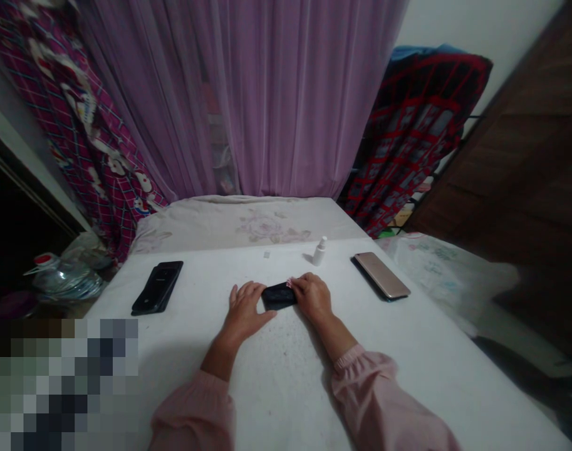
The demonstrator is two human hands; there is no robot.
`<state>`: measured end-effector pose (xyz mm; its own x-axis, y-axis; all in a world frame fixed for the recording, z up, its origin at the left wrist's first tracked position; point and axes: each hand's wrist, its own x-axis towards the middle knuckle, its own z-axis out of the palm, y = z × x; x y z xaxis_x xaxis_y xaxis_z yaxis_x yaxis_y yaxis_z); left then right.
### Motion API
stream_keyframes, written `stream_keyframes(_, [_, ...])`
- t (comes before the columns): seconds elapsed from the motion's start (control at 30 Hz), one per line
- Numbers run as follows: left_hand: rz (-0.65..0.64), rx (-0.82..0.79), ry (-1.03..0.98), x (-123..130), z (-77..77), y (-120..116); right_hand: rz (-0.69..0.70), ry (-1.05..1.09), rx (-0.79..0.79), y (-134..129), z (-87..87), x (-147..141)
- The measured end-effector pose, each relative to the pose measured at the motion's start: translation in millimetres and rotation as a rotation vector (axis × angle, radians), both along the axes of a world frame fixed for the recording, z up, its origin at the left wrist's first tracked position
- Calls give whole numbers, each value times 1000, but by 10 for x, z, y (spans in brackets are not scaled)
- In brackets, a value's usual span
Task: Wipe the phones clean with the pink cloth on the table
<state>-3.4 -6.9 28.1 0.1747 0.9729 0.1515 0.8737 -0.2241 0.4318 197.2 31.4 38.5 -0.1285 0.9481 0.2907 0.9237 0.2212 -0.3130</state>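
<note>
Ok so picture this: someone's sitting at a white-covered surface [267,376], pink sleeves [374,394] pushed out in front, both hands on a small black phone [279,295] right in the middle of it. Taking 12 o'clock as straight ahead of them, the left hand [245,311] is at the phone's 9 o'clock, lying pretty flat. That grip is wide, fingers spread, and the fingertips are touching the phone's end. The right hand [314,297] sits at 3 o'clock with a narrower grip, fingers curled over the phone's other end. There's a tiny pink bit [289,283] right at those fingertips, but honestly I can't tell if it's being pinched.

Around the phone: a black smartphone [157,287] lies well apart at 9 o'clock, and a gold phone [382,275] sits on a dark slab at 3 o'clock. A small white spray bottle [319,252] stands upright around 1 o'clock, with a little white square [267,254] lying at 12. Behind all that is floral bedding [267,227], then a sheer purple curtain [239,94].
</note>
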Motion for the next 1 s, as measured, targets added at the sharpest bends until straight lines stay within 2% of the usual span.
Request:
stream_keyframes(0.13, [1, 4, 5, -8, -14, -1, 20, -12, -12, 18, 36, 20])
stream_keyframes(0.27, [1, -10, 6, -9, -6, 2, -105, -29, -54, 80, 100, 59])
stream_keyframes(0.37, [1, -21, 11, -1, 3, 3, -148, -45, -58, 87, 128, 12])
stream_keyframes(0.63, [11, -23, 30, 10, 7, -2, -9, -46, -41, -37, 140, -244])
stream_keyframes(0.73, [16, -21, 37, 9, 18, -10, -34, -21, -27, -9, 115, -155])
stream_keyframes(0.9, [8, -18, 21, 6, 35, -17, -197, 60, -34, 66, 45, 111])
stream_keyframes(1.0, [10, -22, 14, 5, 29, -14, -215, 113, -51, 76, -9, 191])
